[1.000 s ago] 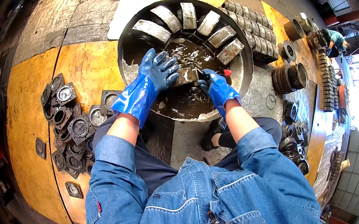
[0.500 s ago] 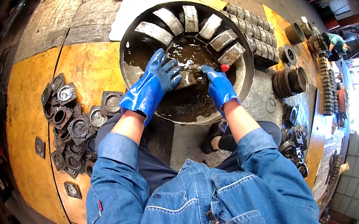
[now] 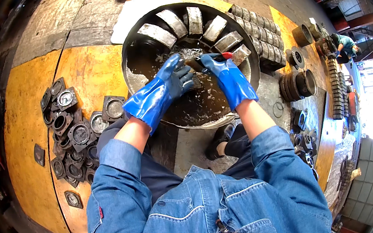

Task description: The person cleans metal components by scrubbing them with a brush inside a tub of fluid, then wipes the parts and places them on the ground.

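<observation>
My left hand (image 3: 171,85), in a long blue rubber glove, curls its fingers against a wet metal block (image 3: 196,83) in the round basin (image 3: 252,72). The glove hides much of that block. My right hand (image 3: 224,72), gloved alike, grips a slim tool with a red end (image 3: 227,55) and a dark tip pointing left toward my left fingers; its kind is unclear. Murky brown liquid (image 3: 195,108) lies in the basin. Along its far inner side, several grey metal blocks (image 3: 195,21) stand in an arc.
Square metal parts with round openings (image 3: 80,134) lie heaped on the yellow board at left. Stacked metal blocks (image 3: 266,41) stand right of the basin, near metal rings (image 3: 306,83). A co-worker (image 3: 347,44) bends over at far right. My shoe (image 3: 220,142) is below the basin.
My right hand has risen slightly, bringing the red-ended tool up and turning its tip toward my left hand. The left hand has shifted a little, staying by the block.
</observation>
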### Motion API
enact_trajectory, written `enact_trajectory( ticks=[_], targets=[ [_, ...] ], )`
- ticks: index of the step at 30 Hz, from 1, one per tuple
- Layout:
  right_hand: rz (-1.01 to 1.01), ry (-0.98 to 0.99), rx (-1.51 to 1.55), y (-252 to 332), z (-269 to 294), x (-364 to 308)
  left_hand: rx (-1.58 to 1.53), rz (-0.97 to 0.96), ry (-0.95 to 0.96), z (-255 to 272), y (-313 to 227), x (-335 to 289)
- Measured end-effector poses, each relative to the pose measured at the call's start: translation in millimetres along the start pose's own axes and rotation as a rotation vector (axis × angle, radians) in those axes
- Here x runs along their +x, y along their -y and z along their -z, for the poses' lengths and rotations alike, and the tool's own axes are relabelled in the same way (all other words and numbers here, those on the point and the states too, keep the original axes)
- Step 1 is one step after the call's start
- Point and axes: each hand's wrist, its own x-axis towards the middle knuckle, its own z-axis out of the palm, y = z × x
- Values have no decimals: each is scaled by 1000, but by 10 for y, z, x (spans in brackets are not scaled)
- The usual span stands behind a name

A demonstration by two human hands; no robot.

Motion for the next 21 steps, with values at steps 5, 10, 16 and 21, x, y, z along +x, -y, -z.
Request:
enact_trajectory(
  ticks=[5,10,16,21],
  targets=[
    [14,79,265,-257,-87,170,62,268,-6,156,436,-46],
    [-5,96,213,-113,-454,187,96,411,-252,362,809,-47],
    [-71,198,-8,-319,-601,482,56,79,-41,584,775,-83],
    [-210,40,104,-382,-517,121,902,-555,190,916,866,-52]
  ],
)
